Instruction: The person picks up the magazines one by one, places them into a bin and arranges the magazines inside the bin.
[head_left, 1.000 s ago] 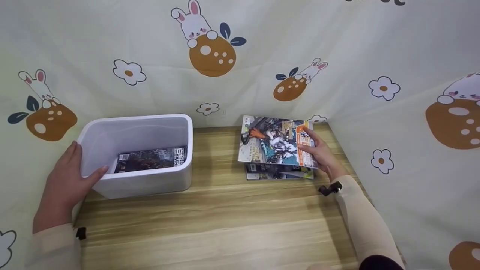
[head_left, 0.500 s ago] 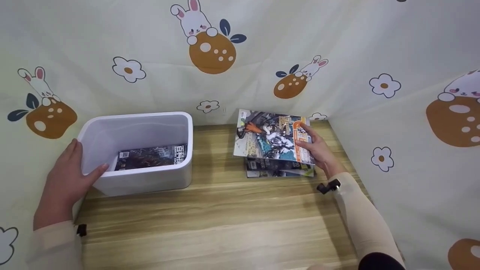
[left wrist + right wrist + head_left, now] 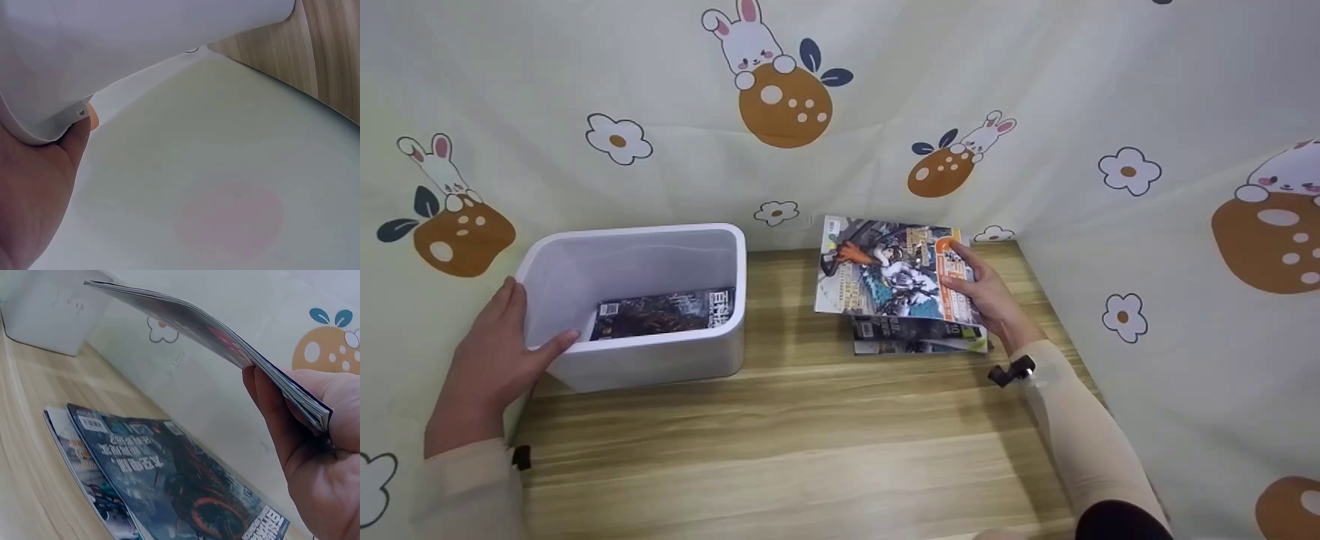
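Head view, bin [image 3: 645, 367]: I saw smooth white walls, rounded corners and a thick rim, with a dark magazine [image 3: 660, 315] lying inside.
Head view, table [image 3: 780, 450]: the top was flat with streaky wood grain, set against a pale, softly creased cloth [image 3: 877, 90] printed with rabbits and flowers.
Head view, left hand [image 3: 495, 360]: it gripped the bin at the near left corner, thumb over the rim, fingers against the outside.
Head view, right hand [image 3: 996, 304]: it pinched the right edge of a glossy, colorful magazine [image 3: 885, 270], above a small pile of magazines [image 3: 919, 337] right of the bin, well apart from the left hand.
Left wrist view, rim: I saw the bin's plain, smooth wall across the top, a finger hooked under its lip.
Right wrist view, held pages: the colorful magazine was thin and bowed, its layered edges between thumb and fingers, clear of the unevenly overlapping pile below.
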`<action>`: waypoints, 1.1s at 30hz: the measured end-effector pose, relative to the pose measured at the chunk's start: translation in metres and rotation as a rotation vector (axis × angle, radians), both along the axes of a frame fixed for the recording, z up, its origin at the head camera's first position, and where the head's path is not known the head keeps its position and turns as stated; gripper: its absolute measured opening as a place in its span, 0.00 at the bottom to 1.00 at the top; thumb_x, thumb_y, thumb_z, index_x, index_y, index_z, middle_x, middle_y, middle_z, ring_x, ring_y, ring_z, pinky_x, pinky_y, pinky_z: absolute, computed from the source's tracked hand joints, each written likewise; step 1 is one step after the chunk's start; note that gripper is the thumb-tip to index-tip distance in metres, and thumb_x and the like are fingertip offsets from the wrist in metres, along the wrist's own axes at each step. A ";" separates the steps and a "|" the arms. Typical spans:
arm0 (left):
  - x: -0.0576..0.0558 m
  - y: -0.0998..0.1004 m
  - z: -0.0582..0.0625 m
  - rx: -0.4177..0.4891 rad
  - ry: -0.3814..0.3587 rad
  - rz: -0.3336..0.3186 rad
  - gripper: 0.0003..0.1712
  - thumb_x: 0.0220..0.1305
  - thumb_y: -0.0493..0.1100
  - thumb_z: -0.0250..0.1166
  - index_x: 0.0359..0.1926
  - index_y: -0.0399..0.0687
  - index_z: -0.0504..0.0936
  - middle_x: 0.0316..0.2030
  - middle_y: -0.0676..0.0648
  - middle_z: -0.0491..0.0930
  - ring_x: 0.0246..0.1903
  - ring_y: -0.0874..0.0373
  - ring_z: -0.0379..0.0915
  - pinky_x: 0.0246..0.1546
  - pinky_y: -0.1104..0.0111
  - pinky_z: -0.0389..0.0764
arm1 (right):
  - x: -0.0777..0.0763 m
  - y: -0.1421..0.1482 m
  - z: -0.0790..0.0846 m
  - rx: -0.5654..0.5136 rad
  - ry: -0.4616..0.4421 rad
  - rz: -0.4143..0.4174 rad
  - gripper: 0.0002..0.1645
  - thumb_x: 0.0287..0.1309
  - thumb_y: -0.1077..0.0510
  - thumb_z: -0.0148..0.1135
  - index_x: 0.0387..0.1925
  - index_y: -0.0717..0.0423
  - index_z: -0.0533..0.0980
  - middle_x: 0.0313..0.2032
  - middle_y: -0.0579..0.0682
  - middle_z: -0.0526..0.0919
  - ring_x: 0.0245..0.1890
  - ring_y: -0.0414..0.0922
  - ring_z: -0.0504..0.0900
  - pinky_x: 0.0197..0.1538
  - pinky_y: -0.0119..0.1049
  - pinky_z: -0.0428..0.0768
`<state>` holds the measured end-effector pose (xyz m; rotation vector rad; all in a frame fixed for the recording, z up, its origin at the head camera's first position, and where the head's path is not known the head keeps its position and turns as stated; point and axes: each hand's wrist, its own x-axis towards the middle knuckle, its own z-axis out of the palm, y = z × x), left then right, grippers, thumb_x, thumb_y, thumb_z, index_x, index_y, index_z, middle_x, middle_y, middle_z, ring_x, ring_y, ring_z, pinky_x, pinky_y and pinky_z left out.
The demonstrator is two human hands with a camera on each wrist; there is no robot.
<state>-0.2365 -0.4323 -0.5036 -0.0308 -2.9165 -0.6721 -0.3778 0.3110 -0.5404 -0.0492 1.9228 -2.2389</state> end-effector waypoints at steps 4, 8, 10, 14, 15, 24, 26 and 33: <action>0.000 -0.001 0.000 -0.005 0.009 -0.005 0.70 0.74 0.73 0.62 0.88 0.35 0.32 0.87 0.28 0.32 0.85 0.24 0.33 0.75 0.21 0.45 | 0.000 -0.007 0.006 -0.006 0.005 0.007 0.53 0.72 0.69 0.71 0.88 0.36 0.61 0.57 0.58 0.83 0.39 0.49 0.93 0.41 0.40 0.94; 0.000 -0.001 0.001 -0.006 0.010 -0.001 0.70 0.74 0.73 0.62 0.88 0.34 0.33 0.87 0.27 0.33 0.85 0.24 0.33 0.75 0.22 0.45 | 0.000 -0.015 0.013 -0.033 0.016 0.018 0.53 0.71 0.71 0.70 0.88 0.37 0.62 0.56 0.59 0.84 0.39 0.50 0.94 0.42 0.41 0.94; 0.000 -0.001 0.001 -0.003 0.008 0.002 0.70 0.74 0.73 0.62 0.88 0.34 0.32 0.87 0.28 0.32 0.85 0.24 0.32 0.75 0.21 0.45 | 0.000 -0.018 0.016 -0.043 0.019 0.027 0.52 0.72 0.72 0.69 0.88 0.38 0.62 0.55 0.59 0.84 0.39 0.51 0.94 0.41 0.42 0.94; 0.001 -0.001 0.001 0.001 0.005 0.003 0.70 0.74 0.73 0.63 0.88 0.35 0.32 0.87 0.28 0.32 0.85 0.23 0.32 0.74 0.20 0.45 | 0.000 -0.026 0.022 -0.045 0.015 0.044 0.52 0.73 0.71 0.69 0.88 0.36 0.62 0.57 0.59 0.84 0.40 0.51 0.94 0.42 0.43 0.94; 0.001 -0.001 0.001 0.002 0.004 0.003 0.70 0.74 0.73 0.63 0.88 0.35 0.32 0.87 0.28 0.32 0.85 0.23 0.32 0.74 0.20 0.44 | 0.000 -0.028 0.023 -0.045 0.013 0.046 0.52 0.73 0.71 0.69 0.88 0.36 0.62 0.57 0.60 0.83 0.40 0.52 0.94 0.42 0.44 0.94; 0.001 -0.002 0.001 0.013 0.017 -0.001 0.71 0.74 0.72 0.64 0.88 0.34 0.32 0.87 0.27 0.32 0.85 0.24 0.32 0.76 0.23 0.43 | 0.001 -0.051 0.034 -0.012 0.092 0.063 0.50 0.72 0.71 0.69 0.87 0.43 0.64 0.68 0.52 0.76 0.46 0.37 0.87 0.48 0.36 0.92; 0.000 -0.001 0.001 0.021 0.021 -0.003 0.71 0.74 0.72 0.64 0.88 0.34 0.32 0.87 0.27 0.33 0.85 0.24 0.33 0.77 0.23 0.43 | 0.001 -0.056 0.037 -0.040 0.095 0.072 0.49 0.72 0.73 0.68 0.87 0.44 0.64 0.69 0.53 0.76 0.45 0.38 0.88 0.47 0.36 0.92; 0.000 0.000 0.000 0.019 0.017 0.002 0.71 0.74 0.72 0.64 0.88 0.34 0.32 0.87 0.27 0.33 0.84 0.22 0.33 0.74 0.21 0.44 | 0.003 -0.075 0.049 -0.107 0.039 0.106 0.51 0.73 0.74 0.66 0.88 0.41 0.62 0.58 0.60 0.85 0.41 0.51 0.94 0.43 0.43 0.94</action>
